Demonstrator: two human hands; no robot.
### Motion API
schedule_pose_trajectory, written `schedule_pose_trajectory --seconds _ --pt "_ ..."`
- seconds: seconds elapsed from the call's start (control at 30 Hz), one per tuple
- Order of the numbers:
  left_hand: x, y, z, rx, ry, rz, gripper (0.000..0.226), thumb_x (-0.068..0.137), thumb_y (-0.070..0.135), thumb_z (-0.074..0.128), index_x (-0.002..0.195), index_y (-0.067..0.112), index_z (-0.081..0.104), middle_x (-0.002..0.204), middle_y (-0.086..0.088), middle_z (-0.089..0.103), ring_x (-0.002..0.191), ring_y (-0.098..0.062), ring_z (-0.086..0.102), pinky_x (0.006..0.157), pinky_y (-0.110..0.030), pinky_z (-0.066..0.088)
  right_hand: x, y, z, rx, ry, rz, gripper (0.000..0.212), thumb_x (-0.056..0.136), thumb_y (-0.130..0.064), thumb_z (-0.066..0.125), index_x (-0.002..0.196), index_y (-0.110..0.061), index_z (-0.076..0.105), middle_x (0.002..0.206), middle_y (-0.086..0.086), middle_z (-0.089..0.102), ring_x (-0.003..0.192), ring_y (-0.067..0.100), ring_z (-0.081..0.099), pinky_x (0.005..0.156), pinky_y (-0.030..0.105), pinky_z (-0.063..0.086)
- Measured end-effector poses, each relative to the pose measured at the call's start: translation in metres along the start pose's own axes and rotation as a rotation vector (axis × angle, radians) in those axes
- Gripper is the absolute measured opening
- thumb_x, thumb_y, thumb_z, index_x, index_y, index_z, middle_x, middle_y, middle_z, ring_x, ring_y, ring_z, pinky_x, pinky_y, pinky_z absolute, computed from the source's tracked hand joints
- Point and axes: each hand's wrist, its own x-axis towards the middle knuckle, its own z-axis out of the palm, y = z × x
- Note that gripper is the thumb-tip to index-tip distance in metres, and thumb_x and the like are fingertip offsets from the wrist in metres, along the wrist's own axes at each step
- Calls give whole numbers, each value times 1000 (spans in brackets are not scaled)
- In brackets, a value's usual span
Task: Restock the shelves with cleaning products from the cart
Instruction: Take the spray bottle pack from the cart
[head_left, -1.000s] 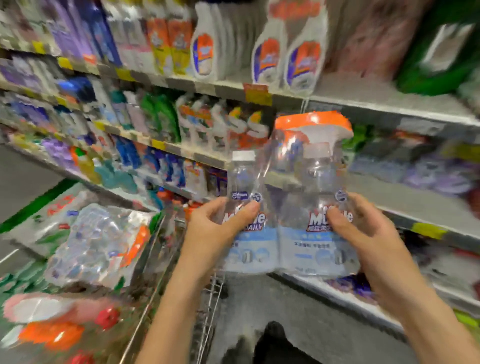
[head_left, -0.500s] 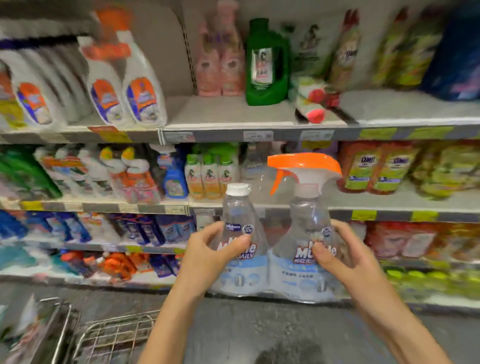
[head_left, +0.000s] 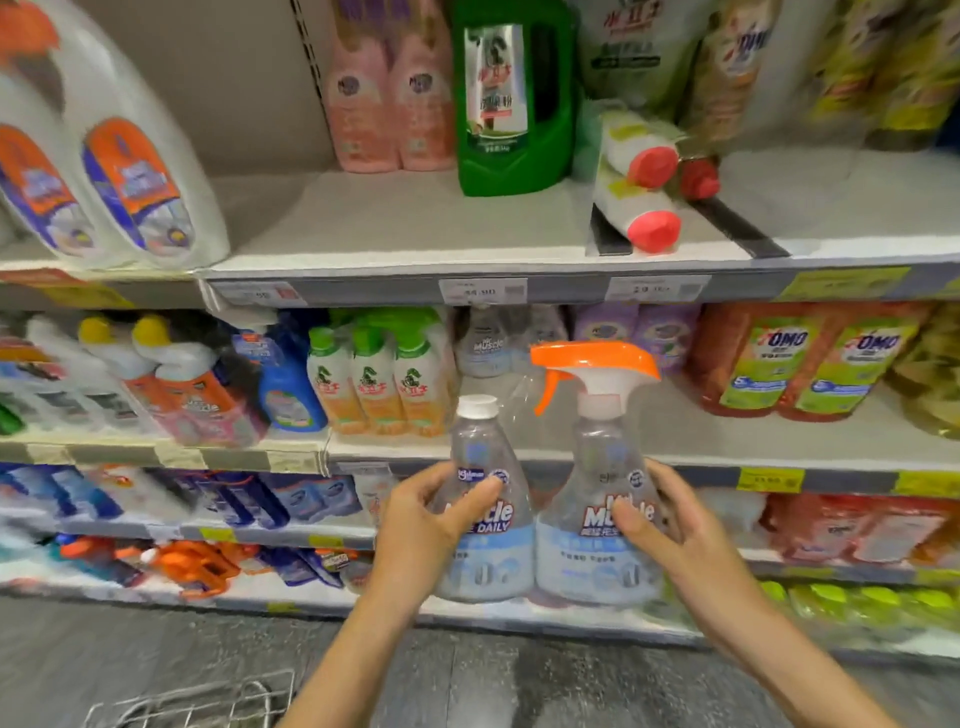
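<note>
Shelving step: left grip (head_left: 422, 535) and right grip (head_left: 683, 543) clasp a clear plastic spray-cleaner twin-pack (head_left: 587, 566). Next, it probably goes up to 12 o'clock.

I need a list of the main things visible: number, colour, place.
clear plastic twin pack of cleaner bottles: one, clear, orange trigger, white cap, before middle shelf
tall green plastic jug: one, green, top shelf
pink bottles: two, pink, top shelf
red-capped white bottles: three caps seen, lying, top shelf
green-capped bottles: three, white and orange, middle shelf
orange OMO pouches: two, orange, middle shelf
wire cart: one, grey, bottom left
left hand: grips the pack
right hand: grips the pack
</note>
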Motion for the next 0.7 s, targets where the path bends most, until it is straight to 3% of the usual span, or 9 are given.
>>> schedule_pose_trajectory --seconds 0.13,0.23,0.3,0.4,0.43,0.5,0.63,0.7 --pt "58 -44 7 6 0 31 45 66 51 67 85 10 72 83 -9 72 75 -5 62 66 -16 46 53 41 2 4 35 -23 36 73 -37 68 105 -52 65 109 -20 70 103 -3 64 75 8 48" --pt "97 -65 13 59 -22 104 60 72 54 63 92 -3 64 91 -24 63 76 -15 55 69 -31 44 92 61 2 -1 34 -42 37 74 -41 68 109 -53 62 115 -13 70 106 3 65 75 11 50" --pt "120 -71 16 71 -26 124 45 79 47 62 92 4 64 88 -9 68 79 -13 60 75 -29 46 117 70 0 -9 50 -66 37 74 -40 68 110 -50 63 113 -13 70 104 2 65 74 11 50" --pt "153 -80 21 112 -20 131 5 87 32 63 88 27 63 80 18 68 77 9 59 70 -7 41 151 76 -4 -49 60 -102 37 78 -31 65 114 -33 60 108 -15 71 100 0 66 74 10 50" --pt "162 -84 23 133 -26 132 7 89 27 63 92 31 60 84 20 67 80 10 58 73 -5 40 161 77 -4 -87 68 -119 36 80 -28 64 116 -30 57 107 -19 71 99 -4 65 76 8 48" --pt "180 -91 28 149 -7 142 18 90 18 63 95 33 54 93 21 60 82 6 54 76 -2 37 179 81 -4 -143 86 -154 35 83 -20 62 116 -30 54 104 -23 69 98 -9 62 78 5 44" --pt "206 -107 39 208 51 191 18 89 3 63 106 6 60 101 1 60 97 -8 51 83 -15 39 208 99 -5 -170 99 -159 39 77 -22 64 114 -30 54 108 -15 66 97 -8 62 79 8 46" --pt "214 -117 41 280 56 204 20 88 3 64 107 0 59 102 -1 57 96 -13 50 78 -4 34 217 111 -7 -197 86 -142 40 75 -23 65 113 -30 53 110 -10 64 97 -8 62 81 9 45"
